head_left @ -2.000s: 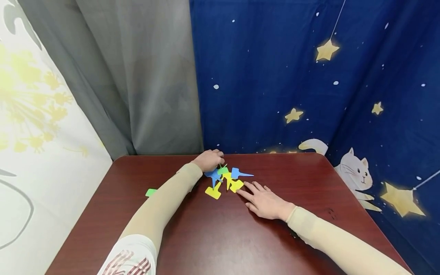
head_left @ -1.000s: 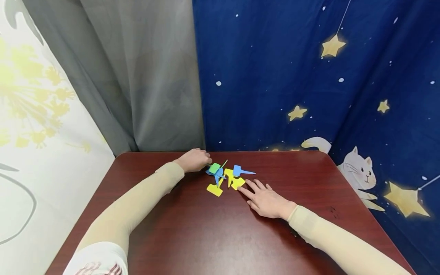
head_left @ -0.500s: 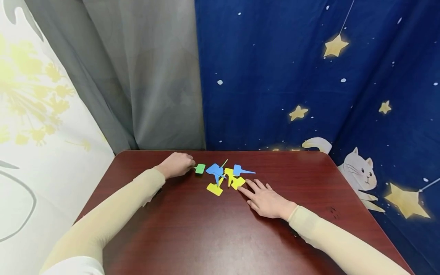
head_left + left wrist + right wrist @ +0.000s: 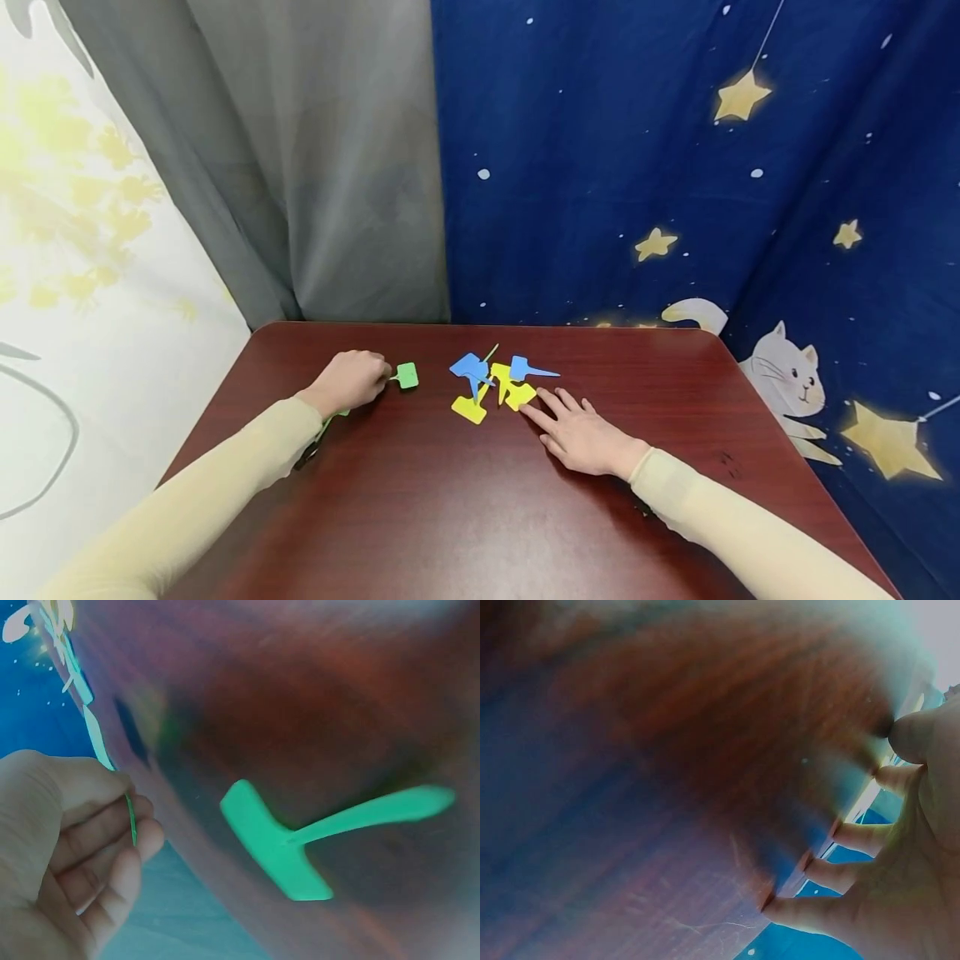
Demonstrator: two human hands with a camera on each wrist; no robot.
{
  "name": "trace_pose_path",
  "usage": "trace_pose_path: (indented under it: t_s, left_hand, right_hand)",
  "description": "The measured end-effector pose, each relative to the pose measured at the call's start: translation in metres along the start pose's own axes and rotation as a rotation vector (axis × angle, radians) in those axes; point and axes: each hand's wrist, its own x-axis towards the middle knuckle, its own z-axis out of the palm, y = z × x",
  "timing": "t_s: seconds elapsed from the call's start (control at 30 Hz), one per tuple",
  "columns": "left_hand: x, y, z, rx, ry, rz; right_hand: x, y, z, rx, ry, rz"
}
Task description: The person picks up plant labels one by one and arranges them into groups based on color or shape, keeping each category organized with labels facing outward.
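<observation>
My left hand (image 4: 348, 382) pinches the thin stem of a green T-shaped plant label (image 4: 407, 375), whose wide head points right. A second green plant label (image 4: 277, 844) lies on the table below that hand; in the head view the wrist and sleeve hide most of it. To the right is a loose pile with blue plant labels (image 4: 469, 367), yellow plant labels (image 4: 468, 409) and a green stem poking out behind. My right hand (image 4: 585, 435) rests on the table with spread fingers, fingertips right at a yellow label (image 4: 521, 397) on the pile's right side.
The dark red wooden table (image 4: 480, 517) has rounded far corners. Behind it hang a grey curtain (image 4: 360, 167) and a blue curtain (image 4: 570, 167) with stars and a cat. A separate blue label (image 4: 519, 368) lies at the pile's upper right.
The left hand has drawn the green label out of the pile and carried it left, near the other green label. The right hand has stayed in place.
</observation>
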Motion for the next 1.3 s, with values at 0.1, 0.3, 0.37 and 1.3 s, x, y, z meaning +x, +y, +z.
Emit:
trace_pose_path:
  t_s: [0.1, 0.3, 0.37, 1.3]
  left_hand:
    - [-0.008, 0.001, 0.001, -0.019, -0.003, -0.051]
    - [-0.024, 0.005, 0.001, -0.065, -0.062, -0.204]
    - [-0.029, 0.007, 0.0, -0.075, -0.069, -0.245]
    - [-0.082, 0.054, -0.007, -0.173, 0.045, -0.548]
  right_hand:
    - [0.0, 0.001, -0.001, 0.008, -0.003, 0.011]
    - [0.001, 0.0, 0.0, 0.014, -0.006, 0.005]
    - [0.002, 0.001, 0.0, 0.012, 0.0, 0.004]
    - [0.0, 0.002, 0.0, 0.022, 0.004, 0.011]
